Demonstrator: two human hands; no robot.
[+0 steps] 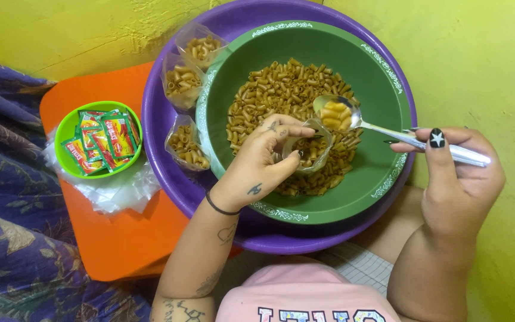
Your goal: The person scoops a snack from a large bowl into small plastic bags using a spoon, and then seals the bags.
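Green plate [382, 113] sits inside a purple basin [162, 149], loaded with dry macaroni [275, 83]. My left hand [263, 158] pinches a small clear bag [308, 149] open over the pasta, fingers curled on its rim. My right hand [460, 173] is closed around a metal spoon [353, 116], its bowl full of macaroni just above the bag mouth. Three filled bags [183, 80] line the basin's left side. Green bowl of sachets [98, 140] rests on an orange stool [120, 238].
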